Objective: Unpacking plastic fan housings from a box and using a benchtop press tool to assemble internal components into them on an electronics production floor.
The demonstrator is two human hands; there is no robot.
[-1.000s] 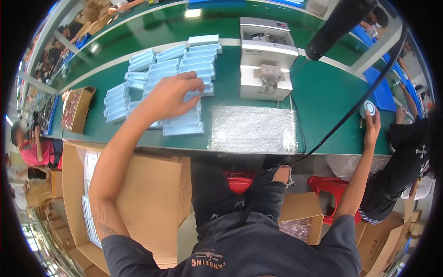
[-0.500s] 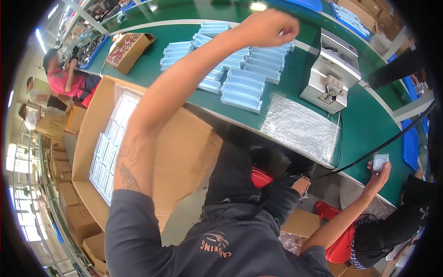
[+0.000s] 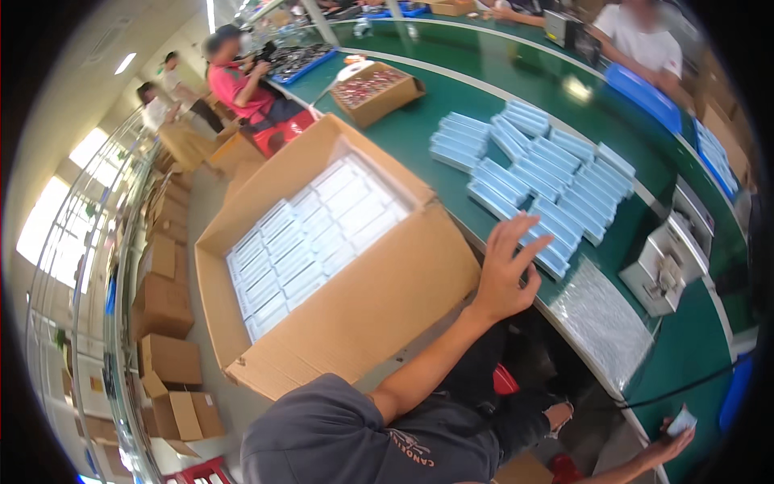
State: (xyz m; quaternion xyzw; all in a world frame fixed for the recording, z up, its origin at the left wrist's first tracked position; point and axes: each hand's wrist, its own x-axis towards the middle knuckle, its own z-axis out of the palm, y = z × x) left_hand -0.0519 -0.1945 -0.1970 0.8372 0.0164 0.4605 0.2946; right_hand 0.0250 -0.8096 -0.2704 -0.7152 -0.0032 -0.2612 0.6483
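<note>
My left hand (image 3: 505, 278) is raised over the near edge of the green table, fingers spread and nothing between them. Just past its fingertips lie rows of pale blue ribbed trays (image 3: 548, 222), grouped in several blocks. At the far lower right, my right hand (image 3: 676, 440) grips a small pale blue square piece (image 3: 684, 422); its details are too small to make out. To the left of my left hand stands a large open cardboard box (image 3: 363, 315), with neat rows of white and pale blue packs (image 3: 302, 254) inside.
A sheet of bubble wrap (image 3: 605, 323) lies on the table beside a grey metal machine (image 3: 663, 270). A black cable crosses the table's right side. Farther back are a carton of small red parts (image 3: 371, 87) and blue bins (image 3: 642, 97). Other people sit along the line.
The view has swung left, bringing the large box fully into sight. My left arm has come back from across the trays, and its curled fingers have spread. My right hand keeps the square piece.
</note>
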